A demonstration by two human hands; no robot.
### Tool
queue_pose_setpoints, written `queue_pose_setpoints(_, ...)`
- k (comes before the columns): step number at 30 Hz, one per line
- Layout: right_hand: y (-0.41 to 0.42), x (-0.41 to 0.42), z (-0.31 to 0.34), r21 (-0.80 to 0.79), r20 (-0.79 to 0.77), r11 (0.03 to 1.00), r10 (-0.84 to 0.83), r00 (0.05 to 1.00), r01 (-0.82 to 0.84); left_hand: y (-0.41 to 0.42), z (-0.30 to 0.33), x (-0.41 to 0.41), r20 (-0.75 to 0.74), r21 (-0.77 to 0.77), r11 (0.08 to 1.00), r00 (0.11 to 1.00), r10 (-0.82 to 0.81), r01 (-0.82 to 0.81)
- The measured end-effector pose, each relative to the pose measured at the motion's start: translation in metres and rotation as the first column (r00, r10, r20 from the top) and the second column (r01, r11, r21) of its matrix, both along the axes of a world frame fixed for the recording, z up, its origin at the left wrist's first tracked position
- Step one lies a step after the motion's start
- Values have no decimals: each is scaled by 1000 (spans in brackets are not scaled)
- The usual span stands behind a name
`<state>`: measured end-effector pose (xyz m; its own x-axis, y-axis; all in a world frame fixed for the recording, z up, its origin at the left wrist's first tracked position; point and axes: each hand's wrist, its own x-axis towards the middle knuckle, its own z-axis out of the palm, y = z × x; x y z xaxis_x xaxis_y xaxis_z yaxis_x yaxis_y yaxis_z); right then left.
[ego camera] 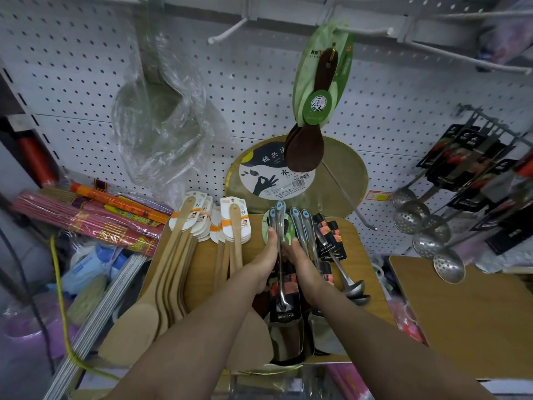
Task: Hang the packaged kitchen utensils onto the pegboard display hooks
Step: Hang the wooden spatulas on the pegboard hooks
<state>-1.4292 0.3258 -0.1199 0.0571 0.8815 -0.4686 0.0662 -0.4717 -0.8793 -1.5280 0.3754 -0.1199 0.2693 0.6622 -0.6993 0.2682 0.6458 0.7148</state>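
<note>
Both hands reach into the metal utensils on the wooden table (360,243): left hand (266,255) and right hand (300,259) each grip a blue-tipped packaged utensil (279,226), fingers hidden underneath. Behind, the white pegboard (86,82) carries dark spoons in green packaging (320,90) on a hook (366,31).
</note>
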Motion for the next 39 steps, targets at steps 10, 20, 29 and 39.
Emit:
queue_pose_setpoints(10,9,-15,11,17,13,994,-104,995,103,2,3,-17,33,-38,992,992,123,-122)
queue_pose_setpoints(20,7,-57,14,199,66,952,-251,966,234,11,31,-120,156,259,854,893,423,-450)
queue_pose_setpoints(29,20,-118,-7,-83,18,983,-161,987,162,60,-93,-272,175,-108,636,615,769,-764)
queue_pose_setpoints(39,27,-151,-14,-14,-160,986,-166,973,166,53,-60,-271,124,-84,762,752,647,-642)
